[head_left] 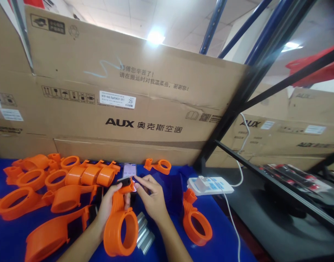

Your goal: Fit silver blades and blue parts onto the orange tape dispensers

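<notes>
At lower centre, the left hand (pixel 108 205) grips the stiff, light-looking orange plastic ring (pixel 120 227) by its neck; the right hand (pixel 153 198) pinches a black piece (pixel 125 181) at its top.

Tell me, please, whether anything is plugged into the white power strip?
Plugged in: a white plug sits in the power strip near its left end, and a white cable rises from its right.

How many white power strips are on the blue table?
1. The power strip lies near the table's right edge, beside the black frame post, with a white plug in it and a cord trailing off. None other shows.
</notes>
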